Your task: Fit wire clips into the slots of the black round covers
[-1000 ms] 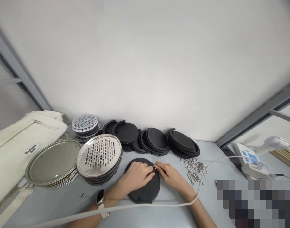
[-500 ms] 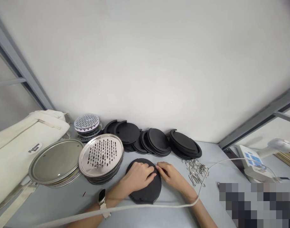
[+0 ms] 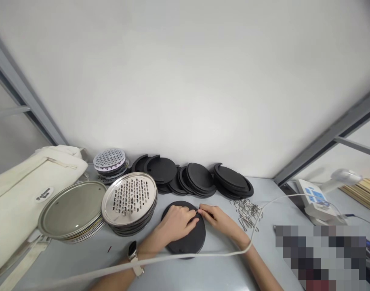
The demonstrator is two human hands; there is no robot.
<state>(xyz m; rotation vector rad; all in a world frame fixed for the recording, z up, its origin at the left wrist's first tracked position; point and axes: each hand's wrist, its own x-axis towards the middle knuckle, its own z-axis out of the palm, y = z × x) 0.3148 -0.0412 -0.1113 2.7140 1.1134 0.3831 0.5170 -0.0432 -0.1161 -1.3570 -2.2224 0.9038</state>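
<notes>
A black round disc [image 3: 189,242] lies flat on the table in front of me. My left hand [image 3: 179,222] rests over its upper part, fingers curled and pressed together, holding it down. At the disc's upper right edge, my right hand [image 3: 214,216] pinches a small metal piece [image 3: 197,211]; most of it is hidden by the fingertips. To the right of that hand lies a loose pile of metal hooks [image 3: 248,213] with looped ends.
Stacks of black discs with raised rims [image 3: 200,178] line the wall. Left stand perforated grater plates [image 3: 130,200], smooth metal plates [image 3: 71,210] and a white bag [image 3: 18,194]. A white cable [image 3: 203,254] crosses over my forearms. A white device [image 3: 315,198] sits right.
Both hands keep nearly the same hold at the disc's edge. The view has shifted slightly, and the disc appears turned a little under my left hand.
</notes>
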